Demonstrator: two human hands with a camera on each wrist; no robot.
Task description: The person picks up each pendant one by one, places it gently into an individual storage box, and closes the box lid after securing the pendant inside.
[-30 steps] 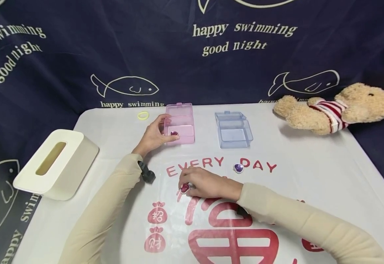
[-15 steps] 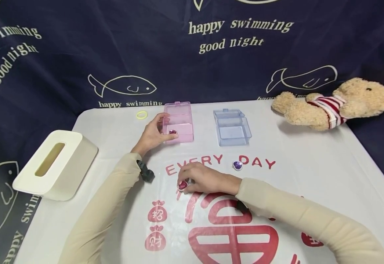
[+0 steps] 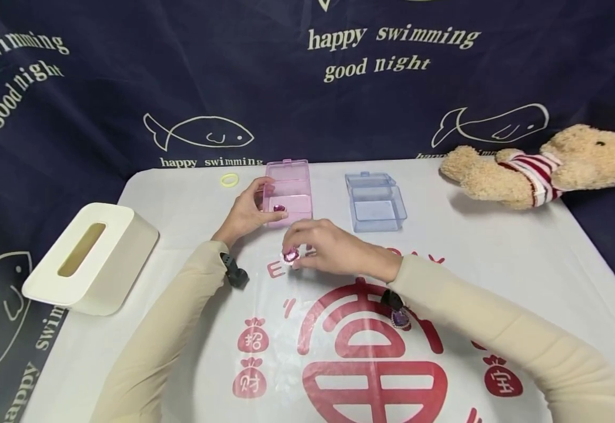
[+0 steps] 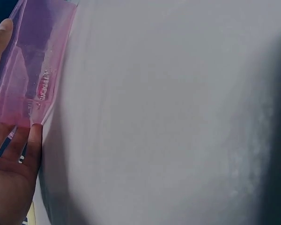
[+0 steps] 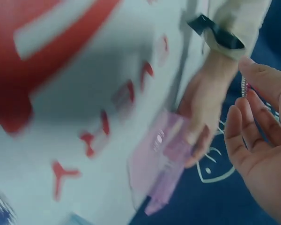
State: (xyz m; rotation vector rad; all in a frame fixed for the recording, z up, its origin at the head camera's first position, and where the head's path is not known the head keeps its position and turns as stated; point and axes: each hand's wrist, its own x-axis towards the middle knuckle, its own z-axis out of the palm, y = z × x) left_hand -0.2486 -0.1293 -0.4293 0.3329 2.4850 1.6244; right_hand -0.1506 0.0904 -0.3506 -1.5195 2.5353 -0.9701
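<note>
At the back centre, my left hand (image 3: 248, 212) holds the side of a clear pink plastic box (image 3: 299, 205), thumb at the front and fingers behind. The box stands with its lid raised; a dark pink gem (image 3: 279, 208) lies inside. My right hand (image 3: 328, 249) pinches a pink gem with a sparkling rim (image 3: 290, 256) between thumb and fingers, just in front of the box. In the right wrist view, that gem's beaded edge (image 5: 244, 86) shows between the fingers. A purple gem (image 3: 400, 318) lies on the table below my right wrist.
An open clear blue box (image 3: 377, 214) stands right of the pink one. A yellow ring (image 3: 229, 180) lies at the back left. A white tissue box (image 3: 122, 258) is on the left, a teddy bear (image 3: 519, 179) at the back right.
My right hand has carried the pink gem away from me towards the pink box. My forearm now uncovers a purple gem and hides the one by the lettering. My left hand stays on the box.
</note>
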